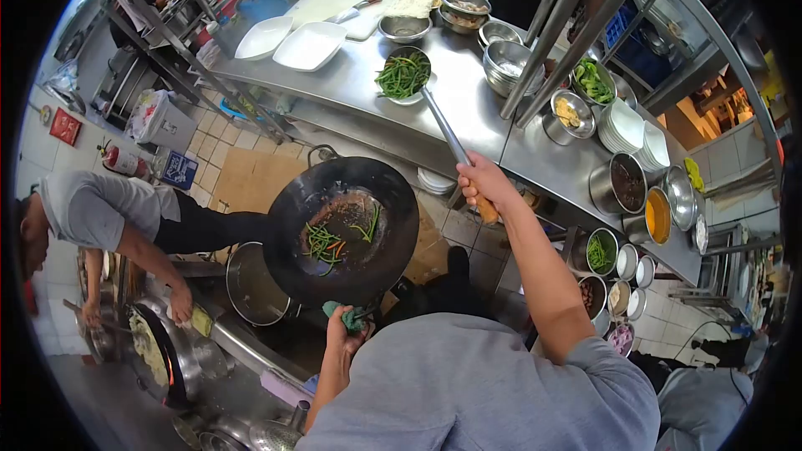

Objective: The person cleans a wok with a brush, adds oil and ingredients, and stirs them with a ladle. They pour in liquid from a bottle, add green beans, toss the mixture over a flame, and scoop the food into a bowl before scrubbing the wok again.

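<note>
My right hand is closed round the wooden-ended handle of a ladle. The ladle's bowl, heaped with green beans, is over the steel counter at a metal bowl whose rim shows beneath. With a green cloth between, my left hand grips the near side of a large black wok. The wok is tilted, and some green beans with orange-red strips lie in its oily middle.
White square dishes and a knife on a board lie on the counter. Metal bowls, stacked plates and sauce pots line the right. A co-worker handles another wok at left. A large pot stands beside my wok.
</note>
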A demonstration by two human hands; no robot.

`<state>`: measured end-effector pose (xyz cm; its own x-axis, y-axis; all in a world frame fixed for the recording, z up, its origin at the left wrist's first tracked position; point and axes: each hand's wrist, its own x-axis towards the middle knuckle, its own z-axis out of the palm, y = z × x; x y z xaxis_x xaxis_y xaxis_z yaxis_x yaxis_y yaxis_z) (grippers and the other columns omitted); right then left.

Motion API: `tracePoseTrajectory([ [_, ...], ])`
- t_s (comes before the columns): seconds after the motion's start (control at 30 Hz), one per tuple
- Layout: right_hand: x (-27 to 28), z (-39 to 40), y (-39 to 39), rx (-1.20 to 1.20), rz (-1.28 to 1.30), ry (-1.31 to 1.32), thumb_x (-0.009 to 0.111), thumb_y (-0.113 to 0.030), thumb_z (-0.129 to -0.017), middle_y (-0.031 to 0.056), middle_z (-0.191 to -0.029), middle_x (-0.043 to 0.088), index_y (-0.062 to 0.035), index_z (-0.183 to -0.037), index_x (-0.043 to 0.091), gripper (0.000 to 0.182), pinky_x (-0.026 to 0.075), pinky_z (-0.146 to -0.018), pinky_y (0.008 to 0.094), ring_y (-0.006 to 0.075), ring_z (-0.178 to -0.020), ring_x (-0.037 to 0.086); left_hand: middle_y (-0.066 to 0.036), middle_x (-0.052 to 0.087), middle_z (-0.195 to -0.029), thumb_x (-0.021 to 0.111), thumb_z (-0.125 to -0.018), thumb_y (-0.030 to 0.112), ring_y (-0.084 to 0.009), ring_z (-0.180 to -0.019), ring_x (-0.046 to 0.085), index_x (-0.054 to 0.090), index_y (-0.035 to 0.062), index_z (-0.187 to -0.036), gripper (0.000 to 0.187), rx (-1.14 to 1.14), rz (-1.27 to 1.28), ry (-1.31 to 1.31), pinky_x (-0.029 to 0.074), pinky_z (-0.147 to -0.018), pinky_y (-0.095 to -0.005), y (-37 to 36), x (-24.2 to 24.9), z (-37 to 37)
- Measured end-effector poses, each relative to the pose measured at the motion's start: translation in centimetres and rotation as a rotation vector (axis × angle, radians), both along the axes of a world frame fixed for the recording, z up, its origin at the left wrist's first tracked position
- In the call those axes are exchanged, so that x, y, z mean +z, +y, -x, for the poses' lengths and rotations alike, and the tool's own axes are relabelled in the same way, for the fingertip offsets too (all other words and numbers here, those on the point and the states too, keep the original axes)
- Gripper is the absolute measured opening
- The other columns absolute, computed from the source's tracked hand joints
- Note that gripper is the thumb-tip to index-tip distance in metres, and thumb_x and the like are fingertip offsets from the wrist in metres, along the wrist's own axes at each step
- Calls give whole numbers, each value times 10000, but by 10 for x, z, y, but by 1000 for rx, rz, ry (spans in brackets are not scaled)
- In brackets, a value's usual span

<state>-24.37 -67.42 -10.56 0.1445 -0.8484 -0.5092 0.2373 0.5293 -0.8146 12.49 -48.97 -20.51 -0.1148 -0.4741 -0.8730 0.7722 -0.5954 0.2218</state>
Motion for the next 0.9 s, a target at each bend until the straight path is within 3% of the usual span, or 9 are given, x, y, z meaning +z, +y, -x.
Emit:
tracePoseTrajectory([
  [0.07, 0, -5, -5, 81, 132, 398, 486, -134, -911, 10, -629, 461, -95, -1365, 334, 480, 414, -413, 278, 111, -457, 452, -47, 546, -733, 601, -770, 143, -201, -637, 558, 505, 105, -806, 109, -77, -4, -8, 478, -537, -314, -1, -4, 4],
  [0.2, -1, 12, -10, 129, 158, 733, 520, -165, -888, 87, -656, 563, -96, -1416, 306, 574, 450, -445, 325, 162, -487, 534, -29, 535, -729, 624, -764, 180, -180, -613, 534, 498, 130, -827, 150, -142, -42, -105, 470, -522, -307, -2, 6, 18],
  [0.37, 7, 20, -7, 83, 202, 878, 545, -148, -871, 89, -638, 564, -103, -1409, 332, 581, 446, -448, 334, 175, -475, 538, -33, 554, -720, 632, -751, 213, -185, -585, 546, 507, 129, -831, 171, -182, -41, -72, 471, -501, -308, -4, -21, 30],
  [0.43, -8, 35, -16, 124, 242, 784, 553, -145, -869, 90, -630, 558, -106, -1410, 331, 586, 447, -449, 338, 180, -462, 539, -44, 567, -706, 638, -740, 245, -199, -567, 558, 517, 126, -832, 193, -158, -57, -74, 462, -482, -313, -9, -22, 37],
  [0.5, 15, 34, -14, 164, 189, 709, 547, -146, -871, 97, -638, 554, -82, -1410, 326, 586, 445, -448, 325, 166, -455, 532, -20, 545, -708, 624, -763, 171, -166, -577, 537, 494, 125, -824, 151, -229, -44, -36, 482, -505, -294, -14, -2, 47],
  [0.6, -2, 39, -24, 172, 230, 867, 555, -176, -870, 162, -739, 620, -75, -1409, 324, 595, 493, -555, 359, 247, -563, 608, -34, 541, -692, 607, -770, 171, -173, -570, 543, 491, 111, -824, 141, -212, -49, 1, 484, -496, -299, -15, -21, 52],
  [0.67, -12, 50, -30, 244, 607, 1190, 549, -196, -869, 244, -846, 643, -87, -1410, 320, 597, 498, -722, 421, 374, -759, 638, -44, 540, -691, 595, -775, 173, -181, -572, 547, 488, 103, -825, 137, -253, -21, 44, 485, -494, -301, -17, -33, 51],
  [0.77, -11, 43, -32, 172, 616, 1234, 540, -194, -868, 289, -897, 624, -93, -1411, 313, 597, 452, -837, 466, 456, -895, 586, -60, 536, -690, 576, -786, 179, -197, -575, 553, 484, 88, -828, 136, -261, -17, 76, 491, -497, -308, -21, -41, 57],
  [0.9, 10, 24, -18, 136, 507, 1259, 552, -202, -859, 271, -931, 629, -134, -1414, 320, 605, 458, -784, 461, 440, -903, 593, -75, 536, -718, 579, -785, 177, -215, -608, 559, 487, 73, -843, 151, -239, 7, 87, 513, -531, -321, -34, -44, 62],
])
